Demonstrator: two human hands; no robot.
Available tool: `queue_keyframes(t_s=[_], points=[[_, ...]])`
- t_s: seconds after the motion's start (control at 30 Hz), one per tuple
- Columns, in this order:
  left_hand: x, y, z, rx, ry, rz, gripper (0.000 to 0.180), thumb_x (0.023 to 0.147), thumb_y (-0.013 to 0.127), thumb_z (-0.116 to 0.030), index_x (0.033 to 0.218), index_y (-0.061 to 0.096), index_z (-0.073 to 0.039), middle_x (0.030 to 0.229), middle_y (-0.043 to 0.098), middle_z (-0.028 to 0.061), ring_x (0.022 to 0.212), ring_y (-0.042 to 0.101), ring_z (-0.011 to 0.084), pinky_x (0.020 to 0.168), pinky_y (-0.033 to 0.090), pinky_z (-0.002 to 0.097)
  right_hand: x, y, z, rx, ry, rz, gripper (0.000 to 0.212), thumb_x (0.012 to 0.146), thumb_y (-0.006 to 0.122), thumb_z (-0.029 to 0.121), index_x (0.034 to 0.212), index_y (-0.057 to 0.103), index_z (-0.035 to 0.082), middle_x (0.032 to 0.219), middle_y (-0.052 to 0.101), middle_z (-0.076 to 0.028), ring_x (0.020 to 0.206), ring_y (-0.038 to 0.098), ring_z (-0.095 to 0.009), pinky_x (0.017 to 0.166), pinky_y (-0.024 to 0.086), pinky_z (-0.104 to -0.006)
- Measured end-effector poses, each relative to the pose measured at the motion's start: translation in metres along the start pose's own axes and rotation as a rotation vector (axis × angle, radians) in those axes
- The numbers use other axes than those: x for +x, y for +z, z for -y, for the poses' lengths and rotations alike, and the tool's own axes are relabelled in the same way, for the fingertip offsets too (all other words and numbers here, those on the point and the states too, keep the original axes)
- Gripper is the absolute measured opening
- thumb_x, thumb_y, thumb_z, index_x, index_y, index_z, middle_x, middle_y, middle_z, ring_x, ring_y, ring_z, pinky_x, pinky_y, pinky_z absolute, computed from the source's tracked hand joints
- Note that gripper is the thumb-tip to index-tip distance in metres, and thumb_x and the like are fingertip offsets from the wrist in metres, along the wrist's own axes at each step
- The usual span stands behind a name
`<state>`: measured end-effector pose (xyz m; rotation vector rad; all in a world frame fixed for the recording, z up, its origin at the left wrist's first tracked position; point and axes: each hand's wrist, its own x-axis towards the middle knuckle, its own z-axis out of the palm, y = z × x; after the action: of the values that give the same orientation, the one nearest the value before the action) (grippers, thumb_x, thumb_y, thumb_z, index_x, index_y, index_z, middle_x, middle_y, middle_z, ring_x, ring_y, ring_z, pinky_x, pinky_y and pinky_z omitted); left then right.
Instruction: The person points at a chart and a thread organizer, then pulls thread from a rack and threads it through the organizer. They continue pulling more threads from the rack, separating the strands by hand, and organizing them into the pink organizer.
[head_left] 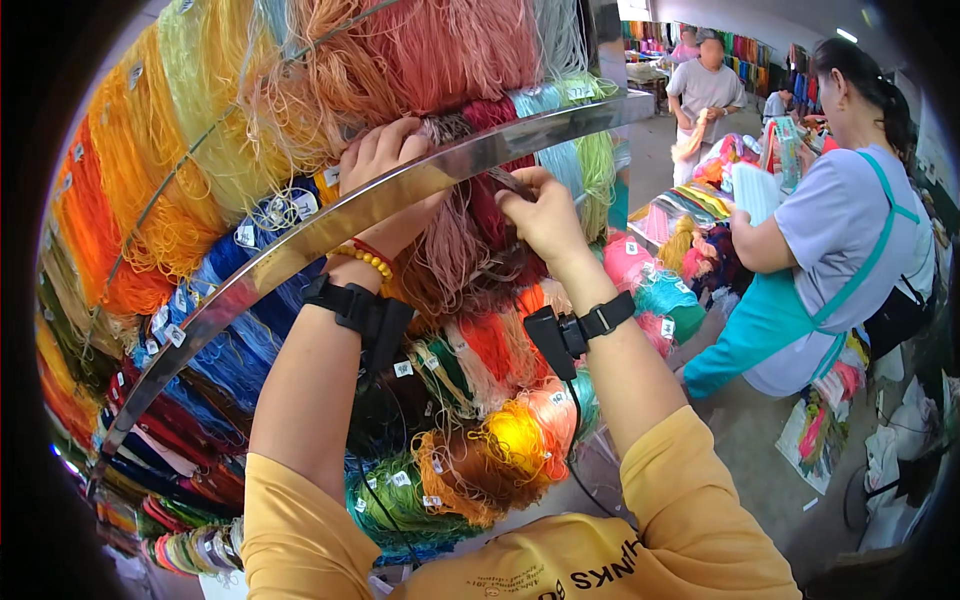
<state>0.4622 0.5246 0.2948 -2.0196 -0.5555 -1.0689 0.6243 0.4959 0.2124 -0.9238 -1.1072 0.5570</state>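
Observation:
Many hanks of coloured thread hang in tiers before me. My left hand (388, 158) reaches behind a curved shiny metal rail (330, 228), its fingers curled at the top of a brownish-mauve thread hank (452, 240); the fingertips are partly hidden. To its right, my right hand (548, 215) is closed, thumb and finger pinching a small dark metal piece (512, 183) whose kind I cannot make out. This piece is beside a dark red thread hank (490, 210). Pink and coral hanks (465, 50) hang above both hands.
Blue hanks (235, 310) hang at left, with orange and yellow ones (150, 200) above. Below my forearms are brown and yellow bundles (480, 455). At right, a person in a teal apron (780, 310) stands by a thread-covered table (685, 215); another person (705, 95) stands farther back.

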Motion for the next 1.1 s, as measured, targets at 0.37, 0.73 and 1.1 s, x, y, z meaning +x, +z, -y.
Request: queue_keyframes(t_s=[0.37,0.73,1.1], points=[[-0.004,0.008,0.007,0.014,0.044,-0.04,0.039,0.062,0.064,-0.018,0.099,0.051,-0.012,0.106,0.05,0.0042,0.099,0.048,0.0236,0.086,0.034,0.0378,0.002,-0.006,-0.001,-0.47,-0.429,-0.209,0.017,0.075,0.056,0.017,0.082,0.056,0.002,0.07,0.06,-0.012,0.053,0.053,-0.017,0.051,0.042,-0.0268],[-0.01,0.007,0.011,-0.098,0.104,-0.094,0.036,0.067,0.063,-0.016,0.1,0.052,-0.011,0.107,0.049,0.0018,0.101,0.046,0.0208,0.086,0.032,0.035,0.004,0.012,0.01,-0.192,-0.063,0.105,0.025,0.073,0.058,0.024,0.08,0.057,0.0,0.072,0.06,-0.011,0.058,0.056,-0.018,0.056,0.044,-0.0293],[-0.013,0.011,0.015,-0.074,0.14,-0.08,0.031,0.068,0.06,-0.017,0.098,0.054,-0.01,0.106,0.049,0.0013,0.101,0.045,0.0204,0.086,0.033,0.0351,0.006,0.002,0.002,0.099,0.102,-0.035,0.016,0.077,0.055,0.021,0.077,0.058,0.005,0.063,0.054,0.0,0.052,0.044,-0.008,0.049,0.036,-0.0237]])
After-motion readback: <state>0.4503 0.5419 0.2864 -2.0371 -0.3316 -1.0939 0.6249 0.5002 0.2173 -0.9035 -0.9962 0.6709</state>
